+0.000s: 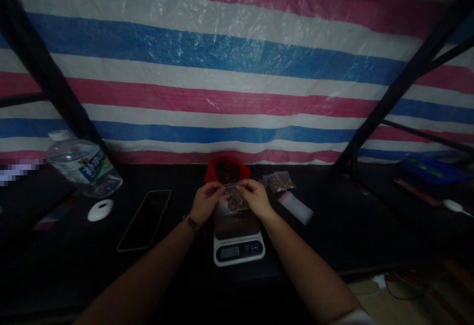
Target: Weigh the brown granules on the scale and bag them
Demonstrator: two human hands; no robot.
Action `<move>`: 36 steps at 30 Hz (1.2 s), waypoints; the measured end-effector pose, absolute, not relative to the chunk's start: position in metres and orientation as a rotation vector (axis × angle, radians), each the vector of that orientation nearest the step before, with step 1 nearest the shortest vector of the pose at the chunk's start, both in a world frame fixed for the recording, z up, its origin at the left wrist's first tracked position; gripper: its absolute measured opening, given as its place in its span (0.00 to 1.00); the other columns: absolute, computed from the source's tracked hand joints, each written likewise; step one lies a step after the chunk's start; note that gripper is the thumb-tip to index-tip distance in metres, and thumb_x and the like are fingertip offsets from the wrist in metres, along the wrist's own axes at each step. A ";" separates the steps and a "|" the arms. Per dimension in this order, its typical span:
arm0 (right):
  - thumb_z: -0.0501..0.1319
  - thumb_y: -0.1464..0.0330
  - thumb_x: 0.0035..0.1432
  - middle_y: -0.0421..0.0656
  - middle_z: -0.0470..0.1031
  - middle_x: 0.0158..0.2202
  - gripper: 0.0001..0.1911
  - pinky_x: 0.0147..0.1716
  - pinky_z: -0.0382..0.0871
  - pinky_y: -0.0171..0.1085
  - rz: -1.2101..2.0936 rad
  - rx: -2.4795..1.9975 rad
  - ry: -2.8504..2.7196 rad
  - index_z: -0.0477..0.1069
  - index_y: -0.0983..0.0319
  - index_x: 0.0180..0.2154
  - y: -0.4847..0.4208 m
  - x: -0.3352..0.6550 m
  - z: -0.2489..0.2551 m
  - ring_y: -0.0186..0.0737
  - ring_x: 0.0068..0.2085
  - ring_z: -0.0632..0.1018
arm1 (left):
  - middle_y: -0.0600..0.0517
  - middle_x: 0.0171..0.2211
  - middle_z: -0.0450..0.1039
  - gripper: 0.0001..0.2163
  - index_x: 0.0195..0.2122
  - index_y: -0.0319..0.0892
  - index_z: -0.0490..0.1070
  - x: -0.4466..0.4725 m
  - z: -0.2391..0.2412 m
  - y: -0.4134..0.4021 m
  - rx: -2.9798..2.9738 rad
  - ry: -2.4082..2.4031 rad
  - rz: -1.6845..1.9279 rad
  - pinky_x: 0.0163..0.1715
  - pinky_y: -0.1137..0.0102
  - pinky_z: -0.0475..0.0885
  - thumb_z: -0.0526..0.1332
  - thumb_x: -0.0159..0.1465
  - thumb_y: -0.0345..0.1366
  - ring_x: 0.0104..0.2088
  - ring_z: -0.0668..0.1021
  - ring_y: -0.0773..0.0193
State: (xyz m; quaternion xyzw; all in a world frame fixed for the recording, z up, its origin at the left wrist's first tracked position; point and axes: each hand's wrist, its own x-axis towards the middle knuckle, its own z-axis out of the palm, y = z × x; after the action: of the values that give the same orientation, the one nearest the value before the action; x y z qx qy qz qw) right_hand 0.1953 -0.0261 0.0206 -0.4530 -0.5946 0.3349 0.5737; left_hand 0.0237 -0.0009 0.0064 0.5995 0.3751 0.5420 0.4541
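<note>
My left hand (206, 202) and my right hand (255, 197) both pinch the top edge of a small clear zip bag (233, 197) with brown bits inside. The bag hangs just above a white kitchen scale (237, 233) with a dark platform and a display at the front. Right behind the hands sits a red bag (227, 171) open at the top, filled with the same dark brown material. A bracelet circles my left wrist.
A filled zip bag (280, 182) and an empty one (296, 206) lie right of the scale. A phone (145, 219), a white cap (100, 210) and a tipped water bottle (83, 164) lie left. A striped tarp (237, 68) hangs behind; black frame bars stand at both sides.
</note>
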 end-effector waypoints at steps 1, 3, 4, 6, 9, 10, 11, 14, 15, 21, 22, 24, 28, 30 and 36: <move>0.63 0.63 0.50 0.40 0.75 0.26 0.08 0.29 0.68 0.33 0.782 -1.068 -1.384 0.74 0.61 0.30 -0.026 0.195 0.021 0.36 0.28 0.74 | 0.52 0.25 0.73 0.11 0.27 0.38 0.73 0.024 0.007 -0.001 1.471 0.928 1.330 0.28 0.74 0.69 0.65 0.52 0.42 0.26 0.74 0.68; 0.63 0.63 0.50 0.40 0.75 0.26 0.08 0.28 0.67 0.33 0.777 -1.081 -1.364 0.74 0.61 0.30 -0.027 0.195 0.022 0.36 0.28 0.74 | 0.53 0.25 0.73 0.11 0.27 0.38 0.73 0.024 0.008 -0.001 1.456 0.934 1.309 0.28 0.74 0.69 0.65 0.52 0.42 0.26 0.74 0.68; 0.63 0.63 0.50 0.40 0.75 0.25 0.08 0.28 0.67 0.33 0.770 -1.088 -1.356 0.74 0.61 0.29 -0.028 0.194 0.023 0.36 0.28 0.74 | 0.53 0.25 0.73 0.11 0.27 0.38 0.73 0.025 0.008 -0.001 1.449 0.938 1.300 0.28 0.75 0.69 0.65 0.52 0.42 0.26 0.74 0.68; 0.63 0.63 0.49 0.40 0.74 0.25 0.08 0.28 0.67 0.33 0.753 -1.095 -1.346 0.73 0.62 0.29 -0.028 0.194 0.024 0.36 0.27 0.74 | 0.53 0.25 0.73 0.12 0.28 0.38 0.73 0.025 0.006 -0.001 1.440 0.941 1.283 0.28 0.75 0.68 0.65 0.52 0.43 0.26 0.74 0.68; 0.62 0.64 0.50 0.40 0.74 0.25 0.08 0.28 0.67 0.32 0.737 -1.088 -1.346 0.73 0.62 0.29 -0.029 0.193 0.026 0.35 0.27 0.74 | 0.53 0.25 0.74 0.13 0.28 0.38 0.73 0.026 0.004 0.000 1.429 0.941 1.264 0.28 0.74 0.69 0.65 0.52 0.44 0.26 0.74 0.68; 0.62 0.64 0.50 0.40 0.74 0.25 0.08 0.28 0.67 0.32 0.734 -1.084 -1.346 0.73 0.62 0.29 -0.029 0.193 0.025 0.35 0.27 0.74 | 0.53 0.25 0.74 0.13 0.28 0.38 0.73 0.026 0.004 0.000 1.425 0.943 1.261 0.28 0.74 0.69 0.65 0.52 0.44 0.26 0.74 0.68; 0.62 0.64 0.50 0.40 0.74 0.25 0.07 0.27 0.67 0.32 0.732 -1.081 -1.344 0.73 0.62 0.29 -0.029 0.192 0.025 0.35 0.27 0.73 | 0.52 0.25 0.74 0.13 0.28 0.38 0.73 0.026 0.004 0.000 1.423 0.945 1.258 0.28 0.74 0.69 0.65 0.52 0.44 0.26 0.74 0.67; 0.62 0.64 0.50 0.40 0.74 0.25 0.07 0.28 0.68 0.33 0.731 -1.073 -1.338 0.73 0.61 0.29 -0.029 0.193 0.023 0.35 0.27 0.74 | 0.53 0.25 0.74 0.13 0.27 0.38 0.72 0.026 0.006 0.000 1.439 0.954 1.244 0.27 0.74 0.69 0.65 0.52 0.44 0.26 0.74 0.68; 0.62 0.64 0.50 0.40 0.75 0.26 0.07 0.28 0.68 0.33 0.730 -1.075 -1.338 0.73 0.61 0.29 -0.028 0.193 0.022 0.35 0.27 0.74 | 0.53 0.24 0.74 0.12 0.27 0.38 0.72 0.025 0.006 0.000 1.452 0.959 1.241 0.27 0.74 0.69 0.65 0.52 0.44 0.25 0.74 0.68; 0.62 0.63 0.51 0.41 0.76 0.27 0.08 0.30 0.69 0.34 0.678 -1.109 -1.379 0.74 0.62 0.29 -0.025 0.196 0.017 0.36 0.29 0.75 | 0.52 0.25 0.75 0.12 0.27 0.38 0.74 0.023 0.003 0.002 1.514 0.967 1.253 0.27 0.74 0.69 0.65 0.52 0.44 0.25 0.75 0.67; 0.62 0.63 0.51 0.41 0.75 0.27 0.08 0.30 0.68 0.33 0.674 -1.113 -1.381 0.74 0.62 0.29 -0.024 0.196 0.016 0.36 0.29 0.74 | 0.51 0.25 0.76 0.12 0.28 0.38 0.75 0.023 0.003 0.002 1.521 0.964 1.253 0.27 0.74 0.70 0.65 0.52 0.44 0.26 0.76 0.66; 0.62 0.63 0.51 0.41 0.75 0.26 0.08 0.29 0.68 0.33 0.680 -1.117 -1.383 0.74 0.61 0.29 -0.024 0.195 0.015 0.36 0.28 0.74 | 0.51 0.26 0.77 0.12 0.29 0.38 0.76 0.023 0.002 0.001 1.536 0.962 1.250 0.28 0.73 0.70 0.66 0.52 0.43 0.26 0.76 0.66; 0.62 0.64 0.50 0.40 0.76 0.26 0.08 0.29 0.68 0.33 0.687 -1.120 -1.420 0.74 0.61 0.29 -0.026 0.193 0.016 0.36 0.28 0.74 | 0.50 0.25 0.77 0.12 0.28 0.38 0.76 0.023 0.002 -0.001 1.573 0.965 1.258 0.27 0.73 0.71 0.66 0.52 0.43 0.26 0.76 0.65; 0.63 0.65 0.50 0.41 0.77 0.27 0.07 0.30 0.69 0.33 0.700 -1.109 -1.454 0.75 0.62 0.30 -0.028 0.192 0.018 0.36 0.29 0.75 | 0.50 0.25 0.77 0.12 0.28 0.38 0.76 0.022 0.003 -0.002 1.600 0.972 1.258 0.27 0.73 0.71 0.66 0.52 0.43 0.26 0.77 0.64; 0.63 0.66 0.50 0.42 0.78 0.28 0.06 0.30 0.69 0.33 0.661 -1.104 -1.534 0.76 0.60 0.29 -0.032 0.189 0.023 0.37 0.30 0.76 | 0.49 0.28 0.78 0.11 0.29 0.39 0.76 0.022 0.009 -0.006 1.636 0.916 1.263 0.30 0.72 0.73 0.65 0.53 0.42 0.29 0.78 0.63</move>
State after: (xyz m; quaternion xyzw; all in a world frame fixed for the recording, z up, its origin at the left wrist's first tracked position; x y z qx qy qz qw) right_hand 0.1889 -0.0323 0.0233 -0.4644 -0.6452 0.2779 0.5393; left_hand 0.0221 -0.0064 0.0088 0.6547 0.3666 0.5055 0.4260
